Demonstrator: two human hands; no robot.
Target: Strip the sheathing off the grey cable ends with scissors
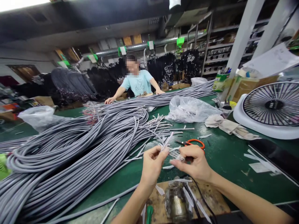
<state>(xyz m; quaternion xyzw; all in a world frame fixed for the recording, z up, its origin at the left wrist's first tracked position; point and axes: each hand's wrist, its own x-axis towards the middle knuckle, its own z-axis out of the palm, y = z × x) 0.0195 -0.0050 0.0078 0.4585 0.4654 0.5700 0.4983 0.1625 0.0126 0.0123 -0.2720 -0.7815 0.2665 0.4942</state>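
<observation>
My left hand (151, 163) is closed, thumb against fingers, on a cable end (168, 140) whose pale tip points up and away. To its right, my right hand (197, 163) has its fingers curled around a bunch of whitish strands (177, 154); whether these belong to the same cable I cannot tell. Just beyond the right hand lie scissors (192, 142) with orange handles. A large heap of grey cables (93, 149) spreads to the left, many stripped ends reaching near my left hand. White strips lie scattered around both hands.
Below my hands is a wooden board (210, 199) with a metal block (176, 199) and black cords. At right stand a white fan (268, 109), a dark phone-like slab (275, 158) and a cloth (231, 126). A plastic bag (189, 109) lies beyond. A co-worker (137, 82) faces me across the table.
</observation>
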